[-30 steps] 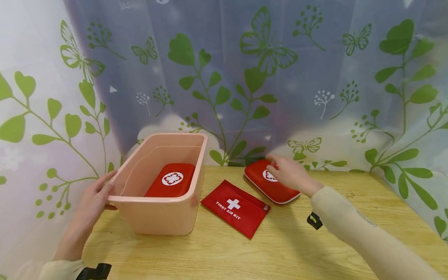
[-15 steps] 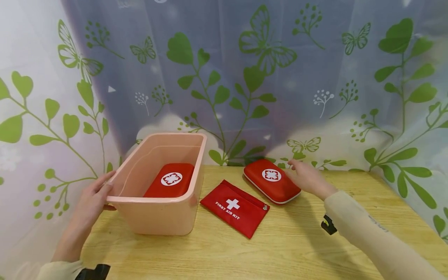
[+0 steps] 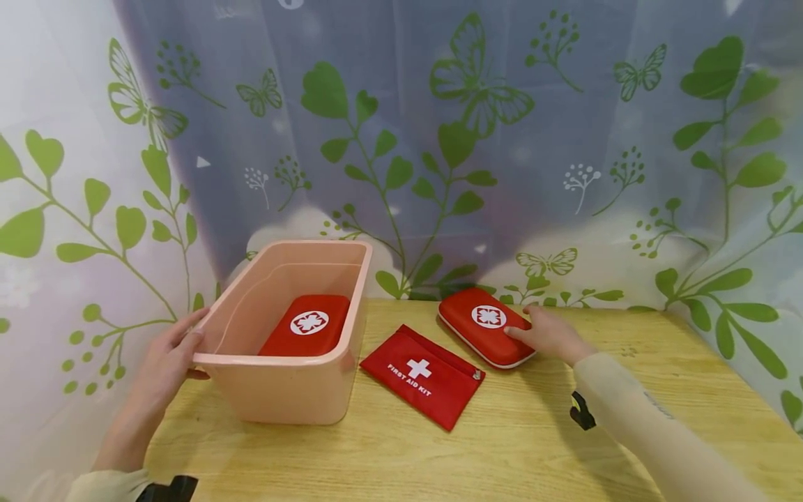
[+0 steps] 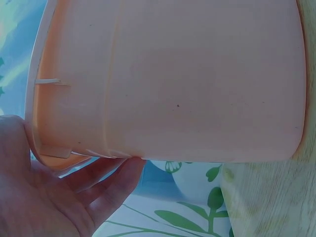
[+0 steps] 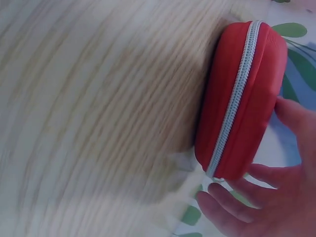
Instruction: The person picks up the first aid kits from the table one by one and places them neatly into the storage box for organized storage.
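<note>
My left hand (image 3: 164, 362) grips the near left corner of a pink plastic bin (image 3: 282, 390), thumb over the rim and fingers beneath, as the left wrist view also shows. Inside the bin lies a red case (image 3: 282, 341) with a white round emblem. At the back right, my right hand (image 3: 555, 336) holds the right end of a second red zippered case (image 3: 467, 303), which rests on the table. In the right wrist view, the thumb (image 5: 291, 112) touches its top and the fingers bend at its end.
A flat red pouch (image 3: 401, 355), printed with a white cross and "FIRST AID KIT", lies between bin and case on the wooden table (image 3: 470, 460). A leaf-and-butterfly patterned curtain (image 3: 401, 209) stands behind the table and along its left side.
My right hand has drawn back from above the second red case to its right end, and its thumb now touches the top. My left hand and the bin have stayed put.
</note>
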{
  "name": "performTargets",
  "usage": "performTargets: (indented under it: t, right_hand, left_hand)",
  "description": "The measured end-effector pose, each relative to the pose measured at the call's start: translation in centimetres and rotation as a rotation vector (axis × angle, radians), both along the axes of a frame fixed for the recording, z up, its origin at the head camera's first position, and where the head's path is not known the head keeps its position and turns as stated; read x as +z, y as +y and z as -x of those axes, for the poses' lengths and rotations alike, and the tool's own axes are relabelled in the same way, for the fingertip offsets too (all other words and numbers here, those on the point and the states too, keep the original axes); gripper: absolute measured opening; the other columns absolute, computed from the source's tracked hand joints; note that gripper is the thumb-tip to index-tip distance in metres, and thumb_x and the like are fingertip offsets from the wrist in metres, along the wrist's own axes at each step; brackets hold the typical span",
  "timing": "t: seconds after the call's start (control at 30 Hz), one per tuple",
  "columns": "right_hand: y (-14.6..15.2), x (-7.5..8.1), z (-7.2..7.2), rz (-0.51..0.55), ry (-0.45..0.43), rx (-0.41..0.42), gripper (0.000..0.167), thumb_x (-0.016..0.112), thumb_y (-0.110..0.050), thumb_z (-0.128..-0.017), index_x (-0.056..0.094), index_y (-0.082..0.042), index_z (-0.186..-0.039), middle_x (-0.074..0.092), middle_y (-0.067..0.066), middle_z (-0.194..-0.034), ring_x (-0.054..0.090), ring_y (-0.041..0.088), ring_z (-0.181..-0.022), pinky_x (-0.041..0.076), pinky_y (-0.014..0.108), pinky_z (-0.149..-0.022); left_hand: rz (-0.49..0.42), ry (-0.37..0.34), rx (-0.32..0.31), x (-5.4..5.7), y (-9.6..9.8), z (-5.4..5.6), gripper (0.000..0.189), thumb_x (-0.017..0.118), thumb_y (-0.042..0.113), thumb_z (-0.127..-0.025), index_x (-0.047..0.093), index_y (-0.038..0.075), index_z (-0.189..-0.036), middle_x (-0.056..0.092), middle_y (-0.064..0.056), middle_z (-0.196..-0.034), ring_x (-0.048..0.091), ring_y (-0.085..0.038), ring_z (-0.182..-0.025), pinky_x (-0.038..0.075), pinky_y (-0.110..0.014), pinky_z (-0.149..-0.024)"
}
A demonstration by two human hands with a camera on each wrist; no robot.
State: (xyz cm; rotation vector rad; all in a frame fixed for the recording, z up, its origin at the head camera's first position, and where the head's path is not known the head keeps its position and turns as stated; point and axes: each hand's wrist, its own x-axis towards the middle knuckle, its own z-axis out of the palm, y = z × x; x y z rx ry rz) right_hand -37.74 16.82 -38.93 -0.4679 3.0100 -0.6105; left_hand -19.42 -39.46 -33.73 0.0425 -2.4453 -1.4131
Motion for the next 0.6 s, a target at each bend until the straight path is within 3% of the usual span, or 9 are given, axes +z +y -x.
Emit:
performTargets:
  t: [0.13, 0.2, 0.4, 0.6]
  right_hand:
    - [-0.4, -0.4, 0.2, 0.114, -0.077, 0.01, 0.064, 0.064, -0.043, -0.094, 0.049, 0.012, -0.124, 0.061, 0.017, -0.097, 0.057, 0.026, -0.082, 0.049, 0.04, -0.077]
    - [-0.3, -0.5, 0.3, 0.16, -0.123, 0.024, 0.06, 0.065, -0.042, -0.093, 0.049, 0.011, -0.116, 0.058, 0.013, -0.091, 0.056, 0.023, -0.078, 0.047, 0.036, -0.071]
    - [-0.3, -0.3, 0.9, 0.244, -0.226, 0.078, 0.067, 0.068, -0.04, -0.091, 0.046, 0.013, -0.125, 0.057, 0.019, -0.11, 0.056, 0.025, -0.091, 0.047, 0.034, -0.08]
    - [-0.6, -0.2, 1.2, 0.303, -0.35, -0.024, 0.082, 0.072, -0.045, -0.087, 0.036, 0.011, -0.135, 0.049, 0.023, -0.123, 0.056, 0.027, -0.096, 0.055, 0.039, -0.071]
  left_hand:
    - [-0.006, 0.018, -0.006, 0.0, 0.0, 0.0, 0.051, 0.035, 0.022, -0.107, 0.03, -0.001, -0.153, 0.042, -0.037, -0.138, 0.059, 0.0, -0.08, 0.057, -0.035, -0.059]
    - [-0.005, 0.024, -0.009, -0.1, 0.1, 0.0, 0.051, 0.035, 0.021, -0.107, 0.031, -0.001, -0.152, 0.043, -0.036, -0.138, 0.059, 0.0, -0.081, 0.057, -0.035, -0.059]
    - [-0.011, 0.022, -0.003, -0.2, 0.0, 0.0, 0.05, 0.034, 0.021, -0.107, 0.03, -0.001, -0.153, 0.043, -0.035, -0.138, 0.058, -0.001, -0.082, 0.057, -0.035, -0.059]
    - [-0.023, 0.016, 0.008, -0.1, 0.0, 0.0, 0.051, 0.034, 0.023, -0.107, 0.03, 0.0, -0.153, 0.043, -0.034, -0.138, 0.06, -0.002, -0.078, 0.057, -0.034, -0.059]
